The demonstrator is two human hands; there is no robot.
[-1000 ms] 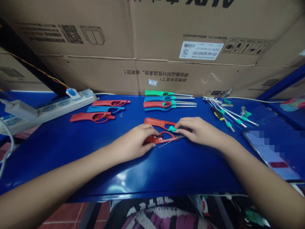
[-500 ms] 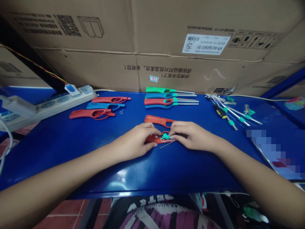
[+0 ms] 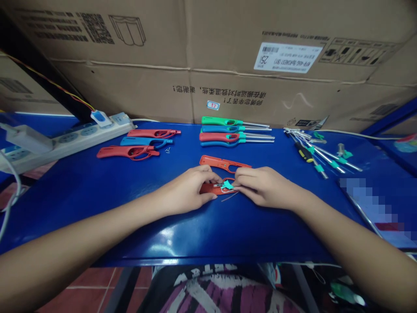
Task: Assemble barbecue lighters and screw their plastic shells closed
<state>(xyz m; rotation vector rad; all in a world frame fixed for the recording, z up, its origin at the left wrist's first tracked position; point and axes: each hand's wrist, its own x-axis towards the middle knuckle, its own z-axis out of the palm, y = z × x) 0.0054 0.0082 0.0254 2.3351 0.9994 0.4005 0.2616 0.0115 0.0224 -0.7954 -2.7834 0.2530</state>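
Observation:
An orange-red half casing of a long-nosed gas lighter (image 3: 208, 188) lies on the blue table in front of me, its inside facing up. My left hand (image 3: 190, 188) is closed around its handle end, thumb at the near edge and fingers at the far side. In the casing sit a green plastic piece (image 3: 227, 186) and a white wire. My right hand (image 3: 265, 187) is closed at the other end, fingertips pinched at the green piece's right edge; they hide what lies beneath. Just beyond lies another orange half casing (image 3: 221, 163). A thin wire (image 3: 230, 197) extends on the near side.
Red and blue lighter casings (image 3: 127, 152) lie left, with tiny screws (image 3: 167, 150). Several lighters with metal tubes (image 3: 220, 137) stand in a row behind. A screwdriver (image 3: 302, 152) and loose tubes (image 3: 332, 163) lie right. A power strip (image 3: 74, 137) and cardboard (image 3: 146, 95) border the table.
The view has shifted slightly. My right fingertips have moved a little at the green piece, and more of the far half casing shows. Both hands stay on the lighter.

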